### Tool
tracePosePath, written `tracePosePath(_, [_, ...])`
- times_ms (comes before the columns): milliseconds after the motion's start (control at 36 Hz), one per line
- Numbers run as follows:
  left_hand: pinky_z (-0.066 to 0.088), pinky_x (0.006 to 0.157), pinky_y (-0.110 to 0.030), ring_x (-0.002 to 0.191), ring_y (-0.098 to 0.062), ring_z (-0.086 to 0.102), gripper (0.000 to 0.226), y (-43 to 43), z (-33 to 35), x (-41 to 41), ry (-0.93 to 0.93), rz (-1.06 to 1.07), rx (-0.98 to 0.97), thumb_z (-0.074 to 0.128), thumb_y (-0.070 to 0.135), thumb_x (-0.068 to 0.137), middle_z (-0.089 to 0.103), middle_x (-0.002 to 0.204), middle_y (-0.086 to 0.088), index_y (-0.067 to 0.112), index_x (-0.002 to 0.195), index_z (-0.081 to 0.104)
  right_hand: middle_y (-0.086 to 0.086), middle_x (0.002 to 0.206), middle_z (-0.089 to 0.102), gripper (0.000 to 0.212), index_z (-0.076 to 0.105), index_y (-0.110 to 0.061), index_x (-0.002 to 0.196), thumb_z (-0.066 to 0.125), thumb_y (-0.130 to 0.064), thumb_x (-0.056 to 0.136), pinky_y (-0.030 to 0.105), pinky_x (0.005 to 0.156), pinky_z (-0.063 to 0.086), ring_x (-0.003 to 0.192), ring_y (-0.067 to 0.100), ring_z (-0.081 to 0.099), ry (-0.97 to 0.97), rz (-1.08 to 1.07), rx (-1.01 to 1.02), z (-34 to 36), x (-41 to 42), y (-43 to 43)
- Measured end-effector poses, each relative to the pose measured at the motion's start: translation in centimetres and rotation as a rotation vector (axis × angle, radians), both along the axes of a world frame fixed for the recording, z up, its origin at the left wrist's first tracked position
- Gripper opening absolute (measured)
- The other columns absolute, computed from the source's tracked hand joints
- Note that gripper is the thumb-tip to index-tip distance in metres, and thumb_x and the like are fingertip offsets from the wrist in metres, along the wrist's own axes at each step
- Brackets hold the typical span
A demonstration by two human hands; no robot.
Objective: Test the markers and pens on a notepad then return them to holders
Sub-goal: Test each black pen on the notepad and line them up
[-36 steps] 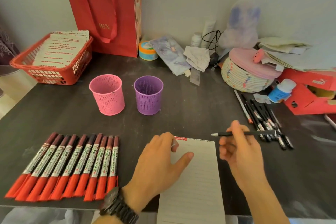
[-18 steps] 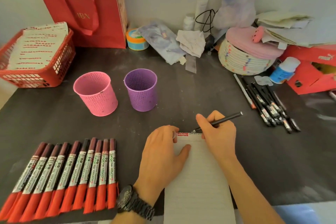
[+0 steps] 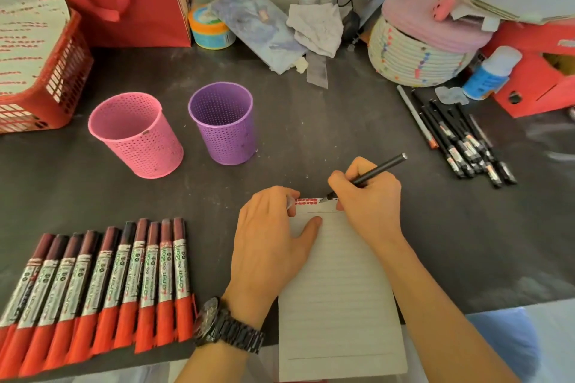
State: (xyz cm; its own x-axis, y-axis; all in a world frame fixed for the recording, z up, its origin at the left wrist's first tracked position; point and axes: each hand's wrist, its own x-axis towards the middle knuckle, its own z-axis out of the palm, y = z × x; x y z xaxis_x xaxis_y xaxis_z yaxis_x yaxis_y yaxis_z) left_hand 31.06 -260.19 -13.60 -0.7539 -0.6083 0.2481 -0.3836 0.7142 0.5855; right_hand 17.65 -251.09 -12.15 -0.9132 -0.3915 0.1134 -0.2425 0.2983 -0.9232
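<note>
a: what have you got hold of?
b: my right hand (image 3: 370,205) pinches a black pen (image 3: 379,169) low on the barrel, thumb and forefinger curled round it. the barrel slants up and away over my knuckles. the tip sits just ahead of my fingertips, on the printed top strip of the notepad (image 3: 339,289).
a: and the other one?
b: my left hand (image 3: 270,242) lies palm down on the pad's top corner, just left of the grip, thumb flat on the page. the fingertips bend over the edge, and whether they hold anything i cannot tell.
a: how do you make a good test?
b: i reckon the tip should come toward me, off the red print and onto the blank lines under my grip, where a mark will show. light pressure and one short stroke, kept clear of my left thumb. the left hand should press firmly, since the pad's near end hangs over the table (image 3: 311,140) edge and could slide.
a: then where does it go?
b: the purple holder (image 3: 222,127) stands ahead and left of the grip, with the pink holder (image 3: 137,137) further left. the spare pens (image 3: 460,140) lie ahead and right. the markers (image 3: 102,283) lie well off left, beyond my left hand.
</note>
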Motion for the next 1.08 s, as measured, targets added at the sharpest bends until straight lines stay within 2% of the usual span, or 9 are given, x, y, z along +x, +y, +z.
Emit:
tracePosePath(278, [0.031, 0.086, -0.021, 0.093, 0.009, 0.033, 0.052, 0.01, -0.26, -0.19, -0.016, 0.037, -0.004, 0.072, 0.053, 0.078, 0.057, 0.105, 0.023, 0.046, 0.084, 0.021, 0.009, 0.047, 0.058, 0.027, 0.049, -0.009, 0.060, 0.066, -0.016, 0.080, 0.010, 0.048, 0.041, 0.039, 0.001, 0.055, 0.012, 0.014, 0.030, 0.23, 0.00, -0.05])
tracePosePath(528, [0.029, 0.084, -0.017, 0.093, 0.005, 0.041, 0.052, 0.01, -0.22, -0.29, -0.041, 0.040, 0.006, 0.073, 0.055, 0.078, 0.057, 0.106, 0.024, 0.047, 0.083, 0.022, -0.003, 0.041, 0.053, 0.034, 0.047, -0.017, 0.056, 0.067, -0.015, 0.082, 0.010, 0.049, 0.042, 0.046, 0.010, 0.064, 0.014, 0.012, 0.056, 0.34, 0.02, 0.01])
tracePosePath(667, [0.029, 0.085, -0.018, 0.092, 0.005, 0.042, 0.055, 0.00, -0.15, -0.23, -0.031, 0.034, 0.004, 0.073, 0.054, 0.078, 0.057, 0.104, 0.023, 0.048, 0.082, 0.018, 0.008, 0.049, 0.058, 0.030, 0.049, -0.012, 0.059, 0.067, -0.013, 0.082, 0.009, 0.047, 0.041, 0.042, 0.003, 0.060, 0.021, 0.008, 0.059, 0.38, 0.08, -0.05])
tracePosePath(972, [0.028, 0.084, -0.015, 0.091, 0.004, 0.043, 0.052, -0.03, -0.31, -0.30, -0.051, 0.051, 0.014, 0.073, 0.056, 0.077, 0.051, 0.102, 0.029, 0.049, 0.084, 0.022, 0.010, 0.050, 0.057, 0.027, 0.049, -0.010, 0.060, 0.065, -0.012, 0.082, 0.010, 0.048, 0.043, 0.041, 0.003, 0.058, 0.029, 0.004, 0.063, 0.31, 0.01, -0.04])
tracePosePath(1083, [0.027, 0.084, -0.014, 0.093, 0.006, 0.041, 0.045, -0.13, -0.41, -0.30, -0.076, 0.045, 0.016, 0.071, 0.058, 0.078, 0.051, 0.104, 0.029, 0.044, 0.083, 0.028, 0.000, 0.043, 0.055, 0.028, 0.049, -0.014, 0.059, 0.065, -0.012, 0.081, 0.013, 0.048, 0.044, 0.044, 0.008, 0.061, 0.030, 0.005, 0.067, 0.28, -0.10, -0.01])
